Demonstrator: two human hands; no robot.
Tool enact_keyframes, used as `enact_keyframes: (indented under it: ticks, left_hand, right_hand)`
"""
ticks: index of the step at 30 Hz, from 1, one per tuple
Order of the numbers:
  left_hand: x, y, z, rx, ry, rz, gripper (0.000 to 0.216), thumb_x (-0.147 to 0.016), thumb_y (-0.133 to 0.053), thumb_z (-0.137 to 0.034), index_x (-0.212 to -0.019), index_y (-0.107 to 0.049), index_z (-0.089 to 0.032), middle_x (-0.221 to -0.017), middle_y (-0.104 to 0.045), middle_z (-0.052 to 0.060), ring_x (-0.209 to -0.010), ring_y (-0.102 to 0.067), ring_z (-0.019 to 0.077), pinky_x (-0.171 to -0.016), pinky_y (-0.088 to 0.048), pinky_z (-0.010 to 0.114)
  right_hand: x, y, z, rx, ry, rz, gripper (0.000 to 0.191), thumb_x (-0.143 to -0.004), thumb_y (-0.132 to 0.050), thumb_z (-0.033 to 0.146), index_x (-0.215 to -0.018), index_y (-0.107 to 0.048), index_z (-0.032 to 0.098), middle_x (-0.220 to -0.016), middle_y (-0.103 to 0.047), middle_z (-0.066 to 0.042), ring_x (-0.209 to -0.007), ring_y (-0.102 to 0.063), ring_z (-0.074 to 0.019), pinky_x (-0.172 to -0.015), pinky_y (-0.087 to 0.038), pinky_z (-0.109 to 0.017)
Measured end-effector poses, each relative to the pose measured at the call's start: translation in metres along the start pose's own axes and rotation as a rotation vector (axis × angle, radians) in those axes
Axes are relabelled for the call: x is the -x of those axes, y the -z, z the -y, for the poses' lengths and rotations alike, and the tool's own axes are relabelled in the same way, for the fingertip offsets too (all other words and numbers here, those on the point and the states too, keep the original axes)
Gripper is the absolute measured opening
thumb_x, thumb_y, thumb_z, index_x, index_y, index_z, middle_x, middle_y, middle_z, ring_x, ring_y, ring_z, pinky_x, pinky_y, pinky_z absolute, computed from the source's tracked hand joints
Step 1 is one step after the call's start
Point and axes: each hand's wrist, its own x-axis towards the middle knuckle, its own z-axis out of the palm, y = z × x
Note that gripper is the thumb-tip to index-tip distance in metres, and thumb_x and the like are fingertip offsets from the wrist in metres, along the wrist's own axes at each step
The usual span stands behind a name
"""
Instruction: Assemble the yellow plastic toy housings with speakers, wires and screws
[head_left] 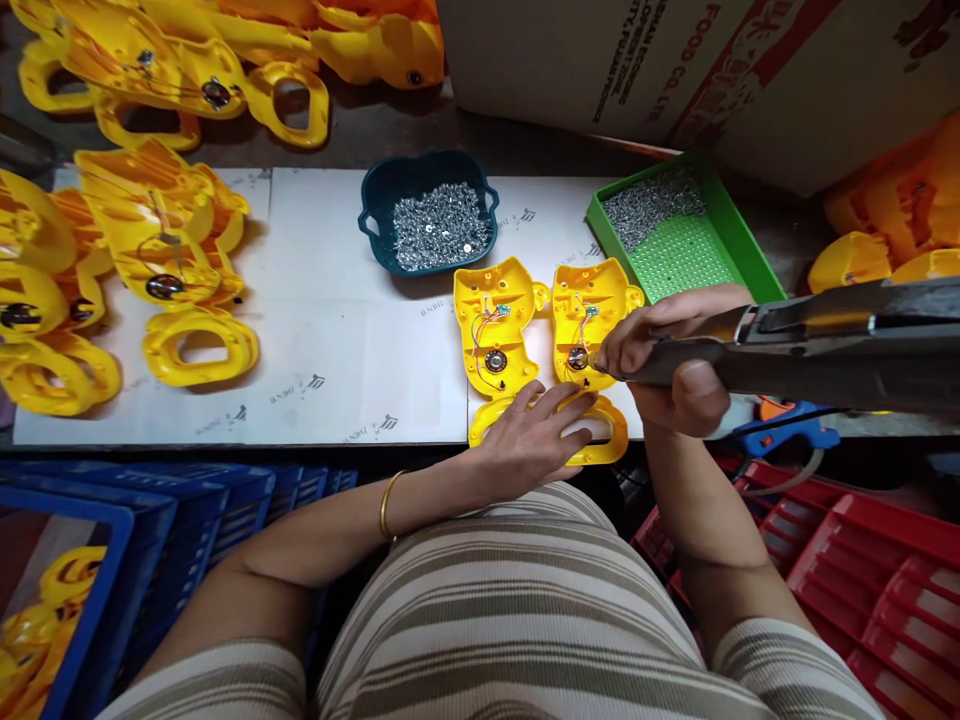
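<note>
Two yellow plastic shell halves lie side by side, inner faces up: a left shell (484, 335) and a right shell (600, 290). Each holds a small green circuit board, thin wires and a round black speaker (496, 361). My left hand (521, 440) rests flat, fingers spread, across the yellow loop-shaped handle parts (616, 430) below the shells. A dark power screwdriver (795, 350) is gripped in my right hand (636, 338), its tip at the right shell's speaker. The tool and fingers cover part of that shell, so the exact contact point is hidden.
A dark teal basin (371, 190) of screws stands behind the shells, a green tray (739, 225) of screws right of it. More yellow shells (161, 240) lie left. Blue crates (187, 510), a red crate (840, 560), a blue glue gun (799, 430) and a carton (540, 70) surround the board.
</note>
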Motion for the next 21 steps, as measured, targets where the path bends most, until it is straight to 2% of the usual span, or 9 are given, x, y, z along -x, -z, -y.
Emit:
enact_keyframes:
  ticks: [3,8,13,16,21]
  left_hand:
    - [0.000,0.001,0.000,-0.003,-0.003,-0.002,0.037,-0.087,-0.064,-0.047,-0.118,-0.063,-0.027,-0.141,-0.054,0.006,-0.129,-0.042,0.0292,-0.102,-0.034,0.048]
    - [0.000,0.003,0.000,0.010,0.001,0.038,0.038,-0.087,-0.064,-0.046,-0.119,-0.062,-0.026,-0.142,-0.052,0.007,-0.131,-0.041,0.0289,-0.104,-0.034,0.047]
    - [-0.001,0.002,0.002,0.056,-0.008,0.019,0.039,-0.084,-0.068,-0.047,-0.116,-0.065,-0.024,-0.140,-0.053,0.009,-0.130,-0.041,0.0314,-0.105,-0.036,0.049]
    - [0.000,-0.002,0.002,0.072,-0.028,0.012,0.036,-0.083,-0.070,-0.045,-0.110,-0.067,-0.021,-0.138,-0.053,0.011,-0.130,-0.041,0.0334,-0.105,-0.039,0.049]
    - [0.001,-0.008,0.000,0.082,-0.009,0.060,0.025,-0.090,-0.062,-0.035,-0.108,-0.068,-0.020,-0.138,-0.051,0.010,-0.132,-0.040,0.0305,-0.106,-0.043,0.042]
  right_hand:
    - [-0.001,-0.001,0.003,-0.049,0.010,-0.006,0.022,-0.079,-0.062,0.051,-0.091,-0.061,0.033,-0.046,-0.048,0.006,-0.033,-0.041,-0.0150,-0.034,-0.035,-0.032]
    - [-0.002,-0.003,0.003,-0.064,0.017,-0.011,0.021,-0.080,-0.061,0.051,-0.090,-0.061,0.032,-0.045,-0.046,0.007,-0.034,-0.043,-0.0146,-0.033,-0.035,-0.029]
    - [0.000,-0.002,-0.002,-0.099,-0.021,0.002,0.020,-0.080,-0.063,0.048,-0.092,-0.061,0.032,-0.046,-0.046,0.008,-0.036,-0.044,-0.0148,-0.034,-0.038,-0.029]
    - [0.000,0.002,-0.006,-0.119,-0.033,0.071,0.021,-0.080,-0.063,0.050,-0.091,-0.061,0.033,-0.046,-0.047,0.008,-0.036,-0.044,-0.0148,-0.034,-0.038,-0.030]
    - [-0.005,0.004,-0.011,-0.172,-0.044,0.289,0.016,-0.080,-0.065,0.045,-0.084,-0.059,0.030,-0.055,-0.052,0.006,-0.040,-0.046,-0.0122,-0.039,-0.040,-0.029]
